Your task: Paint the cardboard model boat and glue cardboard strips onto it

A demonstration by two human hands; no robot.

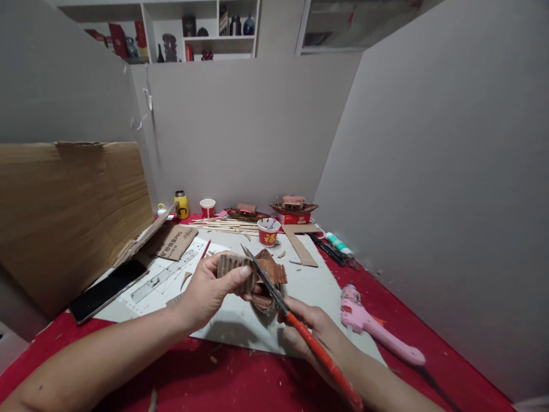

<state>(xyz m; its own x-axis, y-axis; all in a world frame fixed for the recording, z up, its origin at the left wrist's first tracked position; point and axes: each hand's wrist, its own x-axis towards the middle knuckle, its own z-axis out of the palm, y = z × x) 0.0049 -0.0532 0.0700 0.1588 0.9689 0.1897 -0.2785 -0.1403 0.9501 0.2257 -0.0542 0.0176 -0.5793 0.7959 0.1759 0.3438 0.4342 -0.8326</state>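
Observation:
My left hand (210,289) pinches a small piece of ridged, corrugated cardboard (234,273) between thumb and fingers. In my right hand (311,326) is a pair of red-handled scissors (274,290), seen nearly edge-on. Their long, pointed grey blades slant up and left, with the tips near the upper right of the cardboard piece; whether they touch it I cannot tell. Behind the blades, a brown model boat (272,270) with a ridged cover rests on the white board (227,329), partly hidden by the scissors and my hands.
A pink glue gun (386,335) lies at right. Behind the hands are a red paper cup (268,233), thin wooden sticks (223,224) and two model boats, one (294,205) on a red box. A phone (107,290) and a drawing sheet (171,280) lie left. Grey panels (249,131) enclose the table.

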